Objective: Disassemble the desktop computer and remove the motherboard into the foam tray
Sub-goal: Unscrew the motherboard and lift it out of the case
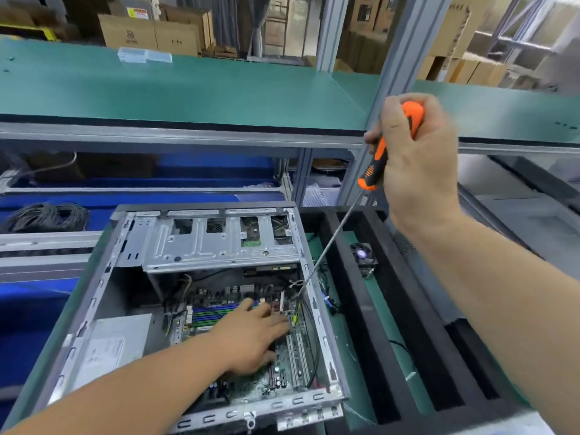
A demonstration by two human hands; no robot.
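So the desktop computer case [201,309] is lying on its side on the green desk [351,356], open face up, and the motherboard [282,365] is still sitting flat on the bottom of it, toward the right wall. Right beside the case, on its right, the black foam tray [386,340] is waiting, its long slots running away from the person, with a small cooler fan [364,257] already lying in it.

The right hand [417,158] is holding a long orange-handled screwdriver [381,158], fingers curled tight round the grip. The shaft is slanting down and to the left, and the tip is landing at the board's far right corner, just inside the case wall. That's the bit everything hangs on: I'd guess a mounting screw is there, though it's too small to make out. The left hand [251,334] is the nearer one, resting on the board with fingers spread fairly flat, gripping nothing, looks like it's steadying things.

Behind all this there's a teal shelf [188,89] across the back, cardboard boxes [150,32] stacked past it, and a coil of black cable [47,216] off to the left.
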